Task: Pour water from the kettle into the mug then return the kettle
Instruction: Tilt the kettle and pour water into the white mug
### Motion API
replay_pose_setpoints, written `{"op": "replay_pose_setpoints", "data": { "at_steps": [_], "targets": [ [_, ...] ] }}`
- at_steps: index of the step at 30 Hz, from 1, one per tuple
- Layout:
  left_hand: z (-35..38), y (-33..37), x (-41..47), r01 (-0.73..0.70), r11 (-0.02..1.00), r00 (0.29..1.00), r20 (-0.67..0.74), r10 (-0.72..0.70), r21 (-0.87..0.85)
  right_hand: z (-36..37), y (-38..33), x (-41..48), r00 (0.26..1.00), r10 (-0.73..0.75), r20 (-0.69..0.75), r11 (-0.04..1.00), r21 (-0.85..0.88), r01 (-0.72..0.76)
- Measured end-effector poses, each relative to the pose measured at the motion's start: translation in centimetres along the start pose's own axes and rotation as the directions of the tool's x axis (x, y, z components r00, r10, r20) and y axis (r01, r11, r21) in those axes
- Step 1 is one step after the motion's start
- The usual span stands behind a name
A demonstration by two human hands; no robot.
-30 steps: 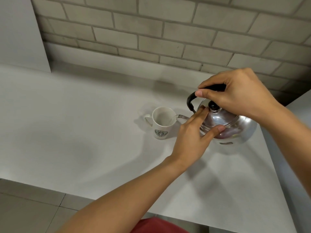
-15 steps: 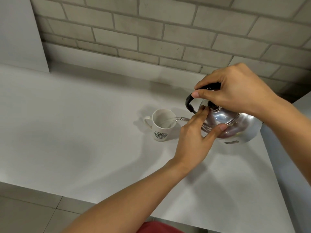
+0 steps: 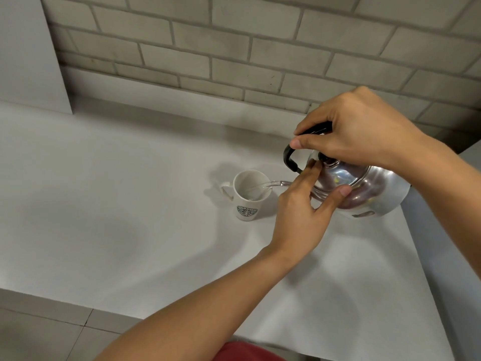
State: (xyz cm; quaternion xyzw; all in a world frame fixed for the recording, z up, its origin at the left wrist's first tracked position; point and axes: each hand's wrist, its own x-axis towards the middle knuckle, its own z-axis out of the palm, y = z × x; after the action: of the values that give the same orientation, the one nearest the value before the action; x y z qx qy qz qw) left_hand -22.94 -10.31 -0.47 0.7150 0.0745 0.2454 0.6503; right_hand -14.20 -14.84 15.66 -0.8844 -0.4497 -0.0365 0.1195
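A shiny steel kettle [image 3: 369,194] with a black handle hangs tilted to the left above the white counter [image 3: 130,217]. My right hand [image 3: 359,131] grips its handle from above. My left hand [image 3: 302,212] rests against the kettle, fingertips on the lid and thumb on the body. A clear stream of water runs from the spout into a white mug [image 3: 247,196] with a green logo, which stands upright just left of the kettle, handle pointing left.
A grey brick wall [image 3: 234,48] runs along the back of the counter. A white panel [image 3: 28,56] stands at the far left. The counter's front edge runs above a tiled floor [image 3: 39,332] at bottom left.
The kettle has risen and tilted further left; water now streams from the spout into the mug. Both hands stay on the kettle. The mug has not moved.
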Motion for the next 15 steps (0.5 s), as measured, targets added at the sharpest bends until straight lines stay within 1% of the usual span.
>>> {"op": "replay_pose_setpoints", "data": {
  "at_steps": [12,15],
  "targets": [
    [0.25,0.59,0.27,0.036,0.999,0.999,0.005,-0.036,-0.026,-0.51,-0.18,0.44,0.999,-0.009,0.036,0.999,-0.042,0.010],
    [0.32,0.63,0.20,0.026,0.999,1.000,0.002,-0.026,-0.031,-0.48,-0.17,0.52,0.999,-0.009,0.046,0.998,-0.055,0.011]
  ]
}}
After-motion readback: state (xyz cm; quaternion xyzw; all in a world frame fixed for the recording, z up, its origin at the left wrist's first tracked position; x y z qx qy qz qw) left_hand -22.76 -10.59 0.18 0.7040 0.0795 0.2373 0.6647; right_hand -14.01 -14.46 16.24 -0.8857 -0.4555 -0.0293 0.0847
